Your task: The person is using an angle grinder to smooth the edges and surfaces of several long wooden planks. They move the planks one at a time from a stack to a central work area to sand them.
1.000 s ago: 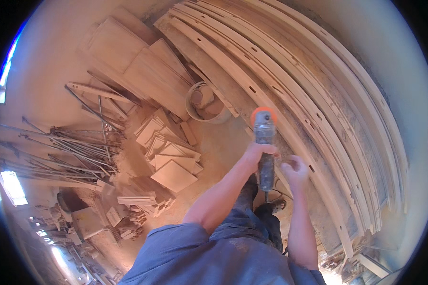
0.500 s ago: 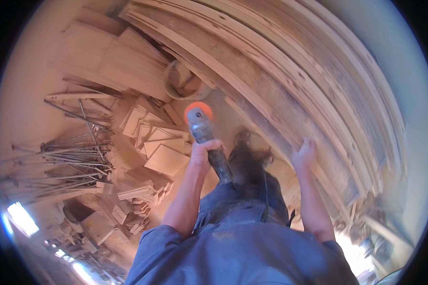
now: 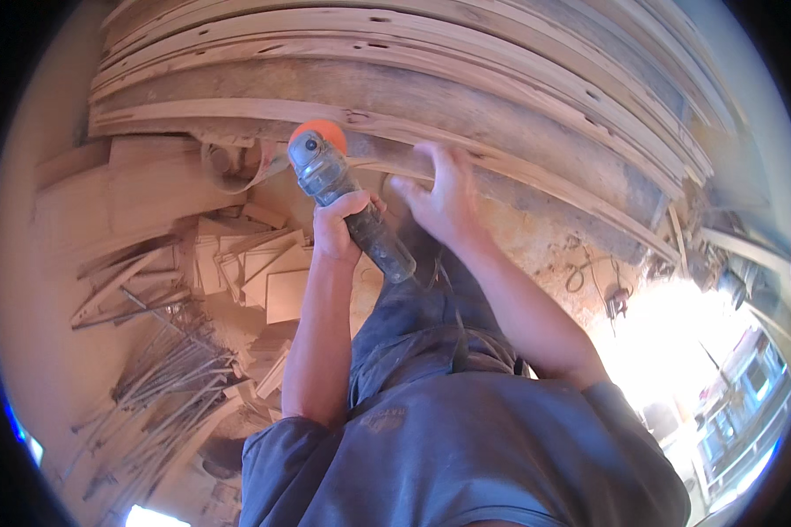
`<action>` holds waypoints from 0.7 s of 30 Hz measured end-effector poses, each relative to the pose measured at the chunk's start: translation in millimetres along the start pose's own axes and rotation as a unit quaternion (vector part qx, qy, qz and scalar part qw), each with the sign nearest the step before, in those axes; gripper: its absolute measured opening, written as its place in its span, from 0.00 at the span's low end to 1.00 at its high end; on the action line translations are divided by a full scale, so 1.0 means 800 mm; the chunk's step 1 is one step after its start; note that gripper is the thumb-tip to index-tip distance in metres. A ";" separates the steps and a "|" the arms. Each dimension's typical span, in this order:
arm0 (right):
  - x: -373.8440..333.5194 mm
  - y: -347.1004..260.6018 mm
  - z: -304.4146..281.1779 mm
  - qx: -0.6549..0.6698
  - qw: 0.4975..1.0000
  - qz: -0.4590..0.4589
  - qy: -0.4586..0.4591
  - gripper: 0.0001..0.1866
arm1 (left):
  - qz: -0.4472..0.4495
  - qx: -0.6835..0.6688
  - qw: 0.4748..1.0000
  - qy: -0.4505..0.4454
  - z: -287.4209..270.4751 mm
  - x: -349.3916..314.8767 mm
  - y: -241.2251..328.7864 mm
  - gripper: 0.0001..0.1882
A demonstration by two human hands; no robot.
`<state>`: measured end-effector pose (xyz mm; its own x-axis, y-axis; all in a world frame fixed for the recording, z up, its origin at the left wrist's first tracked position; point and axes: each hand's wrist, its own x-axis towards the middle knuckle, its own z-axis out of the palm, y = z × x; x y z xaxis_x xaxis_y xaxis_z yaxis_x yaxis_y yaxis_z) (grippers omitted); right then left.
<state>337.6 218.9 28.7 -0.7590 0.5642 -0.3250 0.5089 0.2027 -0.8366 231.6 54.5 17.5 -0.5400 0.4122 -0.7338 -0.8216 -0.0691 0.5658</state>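
My left hand (image 3: 341, 230) is wrapped round the body of a grey angle grinder (image 3: 325, 176) with an orange disc (image 3: 330, 133) at its head. The disc overlaps the near edge of a long pale wooden strip (image 3: 237, 109) in view; whether it touches I cannot tell. To the right of the tool, my right hand (image 3: 449, 198) is raised with thumb and fingers apart and nothing in it. That hand is slightly blurred, its fingertips in front of the strip. Behind the strip runs a wide, dusty brown surface (image 3: 395, 88).
Several long boards (image 3: 536, 66) lie beyond that surface. A round tub (image 3: 228, 164) stands below its left part. Stacked wood panels (image 3: 286, 294) and a heap of thin rods (image 3: 171, 378) are on the left. A corded object (image 3: 618, 301) lies on the floor at right, near bright light.
My right hand has let go of the wooden strip and come left, close to the grinder, fingers spreading. My left hand still holds the grinder. The view has turned, shifting the boards.
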 end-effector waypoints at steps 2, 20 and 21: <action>-0.024 0.023 0.015 0.237 0.955 0.132 -0.122 0.33 | -0.033 -0.003 0.999 -0.020 0.016 0.019 -0.017 0.10; -0.184 0.147 -0.108 0.262 0.948 0.178 -0.013 0.35 | -0.102 0.111 0.976 -0.160 0.178 -0.035 -0.189 0.13; -0.196 0.161 -0.121 0.260 0.951 0.170 0.004 0.35 | -0.108 0.112 0.974 -0.165 0.191 -0.041 -0.207 0.13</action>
<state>561.4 233.7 14.5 -0.5828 0.5333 -0.6132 0.4525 -0.4138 -0.7899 413.2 190.9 5.4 -0.2409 0.6681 -0.7040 -0.8288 0.2358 0.5074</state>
